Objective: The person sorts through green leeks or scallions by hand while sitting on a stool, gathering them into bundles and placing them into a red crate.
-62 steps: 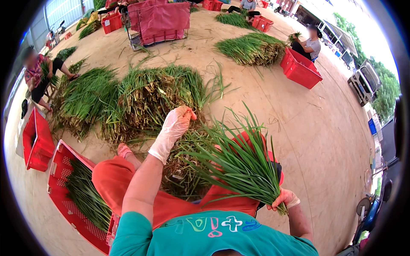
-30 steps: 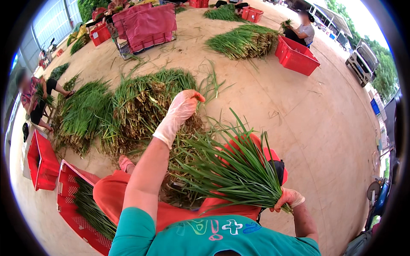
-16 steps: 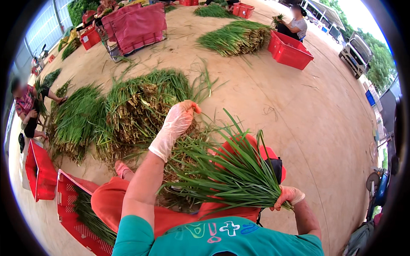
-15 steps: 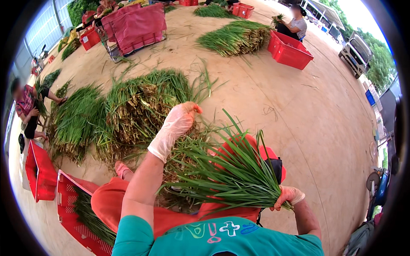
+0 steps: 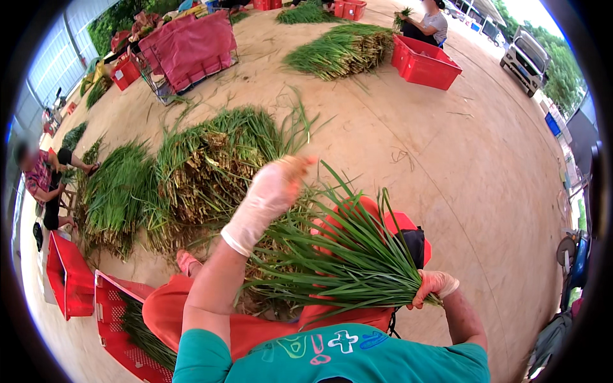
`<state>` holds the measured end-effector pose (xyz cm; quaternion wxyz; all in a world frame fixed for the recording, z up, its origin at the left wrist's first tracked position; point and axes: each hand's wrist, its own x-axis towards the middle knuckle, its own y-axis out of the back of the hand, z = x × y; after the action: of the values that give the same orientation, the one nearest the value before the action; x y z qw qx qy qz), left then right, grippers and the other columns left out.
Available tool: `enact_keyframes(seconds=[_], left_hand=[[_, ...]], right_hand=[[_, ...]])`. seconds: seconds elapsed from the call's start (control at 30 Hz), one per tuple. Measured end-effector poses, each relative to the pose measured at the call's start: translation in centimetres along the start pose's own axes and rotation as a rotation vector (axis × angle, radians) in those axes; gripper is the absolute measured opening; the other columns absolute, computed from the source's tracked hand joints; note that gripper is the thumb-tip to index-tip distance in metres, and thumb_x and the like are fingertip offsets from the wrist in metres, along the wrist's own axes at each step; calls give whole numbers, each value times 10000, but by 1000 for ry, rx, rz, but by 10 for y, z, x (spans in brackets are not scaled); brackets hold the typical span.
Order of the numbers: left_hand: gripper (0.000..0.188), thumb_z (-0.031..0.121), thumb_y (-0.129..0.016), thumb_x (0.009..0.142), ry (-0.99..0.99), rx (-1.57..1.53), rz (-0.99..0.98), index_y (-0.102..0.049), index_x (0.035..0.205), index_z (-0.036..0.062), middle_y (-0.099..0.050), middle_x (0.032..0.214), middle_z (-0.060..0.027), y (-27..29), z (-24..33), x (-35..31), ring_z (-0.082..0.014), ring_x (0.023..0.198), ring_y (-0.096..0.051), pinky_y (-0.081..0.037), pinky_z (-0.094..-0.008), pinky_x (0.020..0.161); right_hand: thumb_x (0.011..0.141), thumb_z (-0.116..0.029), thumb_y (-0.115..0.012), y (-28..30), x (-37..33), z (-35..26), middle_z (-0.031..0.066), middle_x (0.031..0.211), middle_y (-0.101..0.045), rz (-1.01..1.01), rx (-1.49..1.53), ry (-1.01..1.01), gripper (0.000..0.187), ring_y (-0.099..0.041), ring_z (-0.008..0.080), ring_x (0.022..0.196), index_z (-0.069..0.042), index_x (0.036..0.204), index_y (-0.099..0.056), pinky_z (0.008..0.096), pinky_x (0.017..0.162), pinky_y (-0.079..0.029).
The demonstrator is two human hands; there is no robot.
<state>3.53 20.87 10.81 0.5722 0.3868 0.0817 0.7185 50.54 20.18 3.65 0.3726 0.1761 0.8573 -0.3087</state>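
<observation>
My right hand (image 5: 434, 285), in a thin glove, is closed around the stem end of a bunch of garlic chives (image 5: 357, 271). The long green leaves fan out to the left across my red-clad lap. My gloved left hand (image 5: 278, 185) is raised beyond the leaf tips, apart from the bunch. Its fingers are smeared by motion, so whether they pinch anything is unclear. Behind it lies a big heap of chives (image 5: 217, 153), cut ends facing me. Loose, trimmed-looking leaves and stalks lie on the ground between heap and lap, partly hidden by my left arm.
A red perforated crate (image 5: 110, 309) with chives inside stands by my left leg, another red crate (image 5: 78, 281) beyond it. A person (image 5: 45, 175) sits at the left. Farther off are a cloth-draped cart (image 5: 188, 51), another chive pile (image 5: 345, 50), a red crate (image 5: 426, 64) and a seated person (image 5: 431, 25).
My left hand has swung slightly to the right, its fingers now blurred. My right hand keeps its hold on the bunch. The whole view has shifted a little.
</observation>
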Motion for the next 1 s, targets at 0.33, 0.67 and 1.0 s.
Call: enact_keyframes(seconds=[0.33,0.67,1.0], left_hand=[[177,108,-565,961,458,-3,-135,-697,871,33,-695,786,-167,-7,19,23,-315,672,-663,-519,-397,624],[178,135,-556,986,9,108,-197,-706,996,40,-682,741,-72,-54,-7,35,-110,626,-568,-453,-313,568],[209,93,-549,944,-37,128,-504,-728,1045,57,-618,719,-117,-16,-6,17,-250,666,-605,-470,-389,591]], right_hand=[[655,95,-786,-3,0,5,201,878,-729,-42,53,51,410,-699,224,706,47,1054,-702,328,569,-550],[624,102,-791,5,8,10,213,892,-735,-47,17,30,444,-707,233,728,44,1057,-713,331,588,-554],[636,118,-787,4,13,18,226,898,-732,-107,87,100,440,-721,255,757,48,1062,-707,340,595,-564]])
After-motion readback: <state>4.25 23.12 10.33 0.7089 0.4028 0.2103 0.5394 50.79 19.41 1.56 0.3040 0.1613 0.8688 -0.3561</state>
